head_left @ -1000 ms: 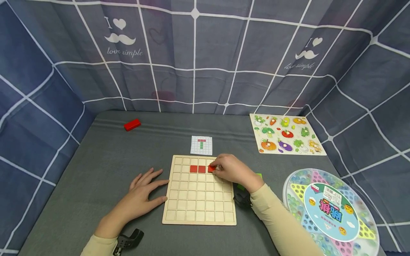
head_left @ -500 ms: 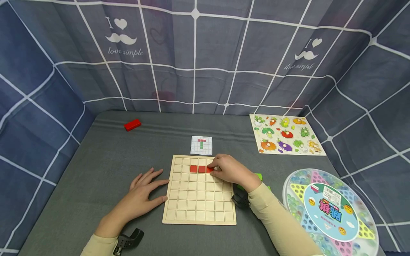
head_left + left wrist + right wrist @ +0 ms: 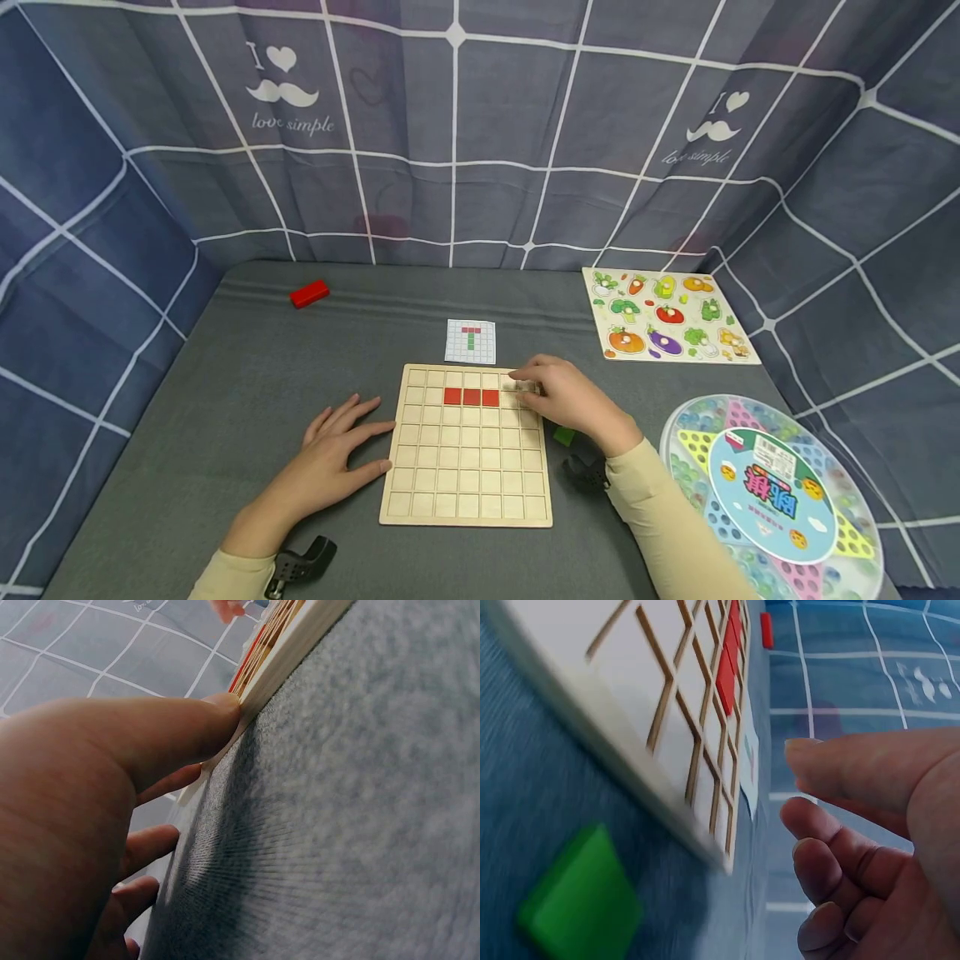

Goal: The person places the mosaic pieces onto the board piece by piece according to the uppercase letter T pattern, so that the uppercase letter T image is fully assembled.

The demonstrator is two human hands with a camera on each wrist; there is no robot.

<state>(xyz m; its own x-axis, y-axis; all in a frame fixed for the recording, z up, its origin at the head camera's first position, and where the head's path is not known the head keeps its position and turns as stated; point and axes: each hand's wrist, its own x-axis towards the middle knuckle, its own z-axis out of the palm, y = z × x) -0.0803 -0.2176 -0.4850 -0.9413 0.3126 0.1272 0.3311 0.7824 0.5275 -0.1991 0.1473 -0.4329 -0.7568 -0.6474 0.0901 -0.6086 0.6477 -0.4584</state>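
Three red square tiles (image 3: pixel 472 397) lie side by side in one row of a wooden grid board (image 3: pixel 465 483). My left hand (image 3: pixel 337 454) rests at the board's left edge, fingers spread; in the left wrist view its thumb (image 3: pixel 214 716) touches the rim. Over the board's upper right corner hovers my right hand (image 3: pixel 577 404), fingers loosely bent with nothing between them, as the right wrist view also shows. Beside the board's right edge lies a green tile (image 3: pixel 585 900), partly screened by the right arm in the head view.
A small card (image 3: pixel 470 342) printed with a red and green T on a grid lies behind the board. A red block (image 3: pixel 309 293) is at the back left. On the right are a vegetable picture board (image 3: pixel 671 315) and a round game box (image 3: pixel 776 496). Patterned curtains (image 3: pixel 405 125) surround the table.
My right hand pressed the third red tile into line with the other two, let go of it and drew back to the right. My left hand has stayed in place.
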